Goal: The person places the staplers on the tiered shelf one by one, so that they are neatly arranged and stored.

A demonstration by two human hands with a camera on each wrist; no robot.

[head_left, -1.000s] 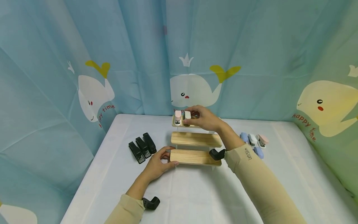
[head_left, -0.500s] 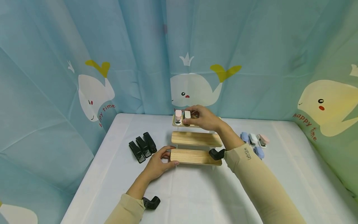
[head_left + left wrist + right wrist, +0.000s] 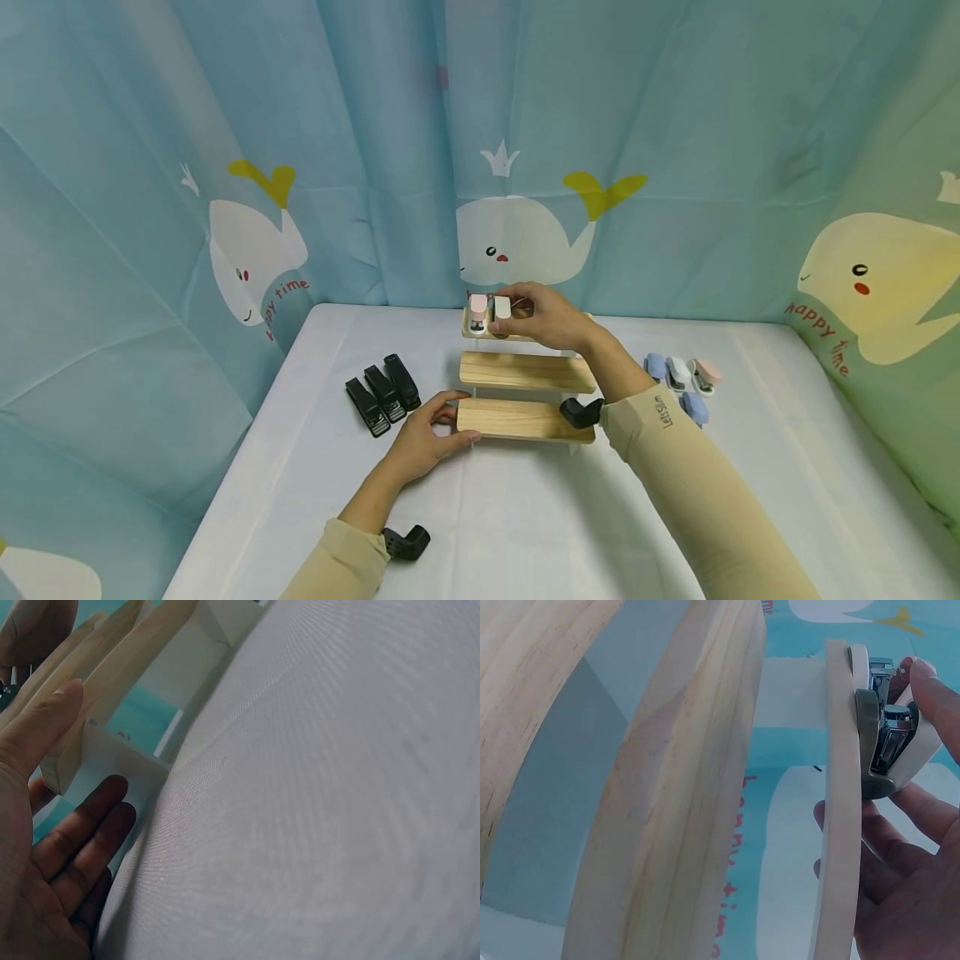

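A small three-tier wooden display shelf [image 3: 525,421] stands on the white table. My left hand [image 3: 422,442] grips the left end of its lowest board, with the thumb on the front edge. In the left wrist view, other fingers [image 3: 82,840] lie beside the pale side support. At the top board, my right hand [image 3: 551,318] holds a white mini stapler [image 3: 502,308] between thumb and fingers. The right wrist view shows this stapler [image 3: 922,742] with its dark base against the board. Left of it, a pink mini stapler [image 3: 477,312] stands on the same board.
Several mini staplers, including a pink one [image 3: 706,375], a white one [image 3: 677,374] and a blue one [image 3: 694,407], lie right of the shelf. Three black staplers [image 3: 384,393] lie side by side on the left. A whale-print curtain [image 3: 405,167] hangs behind the table.
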